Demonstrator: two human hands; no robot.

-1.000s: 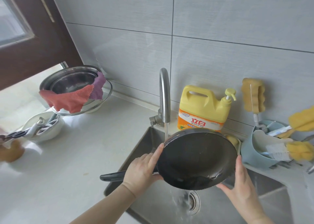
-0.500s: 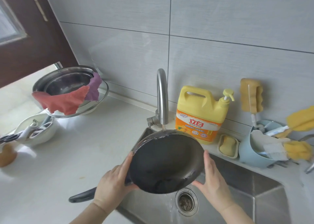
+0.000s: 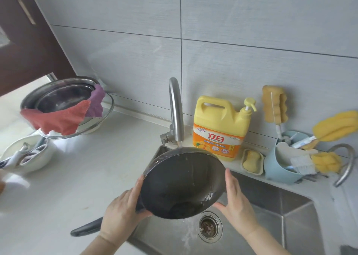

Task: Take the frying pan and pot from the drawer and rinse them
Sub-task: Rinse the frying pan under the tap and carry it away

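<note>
One frying pan (image 3: 182,185), two hands (image 3: 120,216), three sponge brushes (image 3: 274,103).

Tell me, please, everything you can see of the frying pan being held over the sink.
The frying pan is round, dark and looks non-stick, with a thin metal-looking rim and a long dark handle pointing lower left. It is tilted steeply, its inside facing the camera, over the steel sink, just under the tap. Its inside is wet, and water runs off its low edge toward the drain. The left hand grips its left edge near the handle; the right hand presses flat on its right edge.
</note>
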